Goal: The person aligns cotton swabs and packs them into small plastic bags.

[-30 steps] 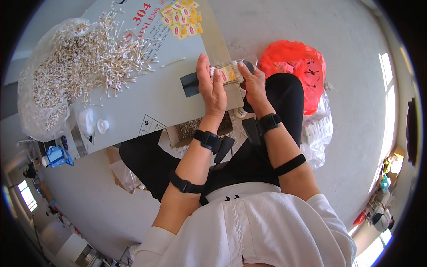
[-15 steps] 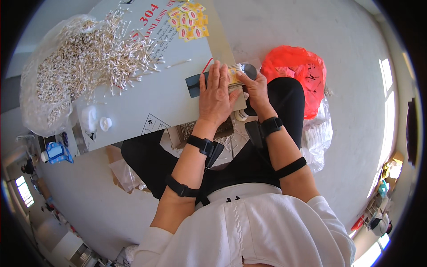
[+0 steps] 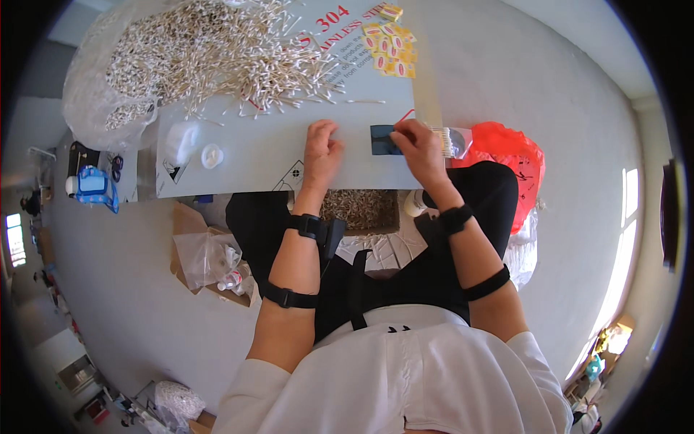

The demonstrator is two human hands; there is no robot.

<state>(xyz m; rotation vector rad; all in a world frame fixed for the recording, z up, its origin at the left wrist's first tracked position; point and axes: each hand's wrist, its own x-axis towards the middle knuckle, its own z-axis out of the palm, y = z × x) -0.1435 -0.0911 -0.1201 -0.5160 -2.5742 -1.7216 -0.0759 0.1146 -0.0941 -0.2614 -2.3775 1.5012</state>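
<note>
Holding the left hand (image 3: 322, 158), with fingers half curled, over the grey tabletop (image 3: 264, 141); cannot tell whether gripping anything. Positioning the right hand (image 3: 423, 150), with fingertips close together, over the dark rectangle (image 3: 382, 143), with grip unclear, partly hiding the cotton swab bundle (image 3: 447, 142) at the tabletop's right edge. Facing a heap of loose swabs (image 3: 231, 58).

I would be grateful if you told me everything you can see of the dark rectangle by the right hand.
The dark rectangle is a flat, blue-black piece with straight edges and a smooth, slightly shiny look; its material cannot be told for sure. It lies on the grey tabletop, near the right-hand edge. The right hand covers its right part; whether it grips it is unclear.
</note>
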